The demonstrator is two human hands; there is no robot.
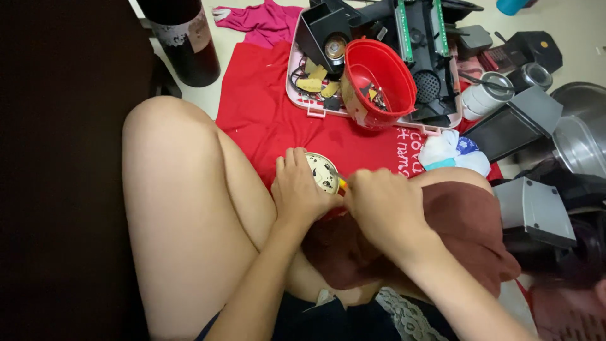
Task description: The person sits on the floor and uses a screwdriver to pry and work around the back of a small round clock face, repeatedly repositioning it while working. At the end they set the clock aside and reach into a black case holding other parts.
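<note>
At the upper left of the frame a dark glass bottle with a torn pale label stands on the pale floor, and just right of it a crumpled magenta cloth lies at the top edge. Below these a bare knee rises at the left, and a red fabric sheet is spread on the floor beyond it.

In the middle of the frame the left hand is wrapped around a small round cream-coloured part with dark holes in its face, fingers curled over its left edge and holding it fast above the lap. Touching it on the right, the right hand is closed around a tool with a yellow handle, of which only a short piece shows between the two hands. Under the right forearm lies a dark brown cloth.

Above the hands, at upper centre, a pink plastic tray holds small yellowish pieces, a tilted red plastic bowl and black machine parts. Further right lie a white and blue crumpled cloth, grey metal panels and a steel vessel at the right edge.
</note>
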